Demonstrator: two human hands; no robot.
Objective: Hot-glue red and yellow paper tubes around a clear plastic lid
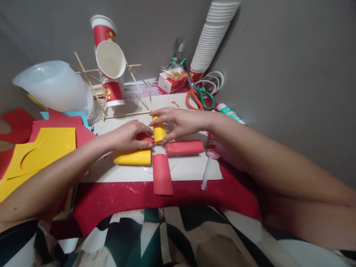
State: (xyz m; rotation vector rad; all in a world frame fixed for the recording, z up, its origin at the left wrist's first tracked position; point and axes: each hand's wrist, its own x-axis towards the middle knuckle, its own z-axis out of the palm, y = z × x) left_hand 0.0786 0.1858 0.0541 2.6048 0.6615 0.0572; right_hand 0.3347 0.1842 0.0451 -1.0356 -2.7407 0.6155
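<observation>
My right hand (174,122) closes on a yellow paper tube (159,130), fingers at its far end and thumb at its near end. A red paper piece (145,137) shows between the thumb and fingers of my left hand (135,135), mostly covered by them. Around a pale centre (159,149) lie a yellow paper roll (132,157) to the left, a red paper roll (185,147) to the right, and a flattened red roll (162,174) towards me. Part of a clear round rim shows beneath them on the white board (191,168).
Behind stand joined paper cups (110,59) with a stick frame (126,115) and a tall cup stack (213,35). Orange scissors (194,99) and green-handled scissors (205,98) lie right of centre. Coloured paper (55,142) and a whitish bag (55,83) fill the left; a pink glue gun (213,152) is right.
</observation>
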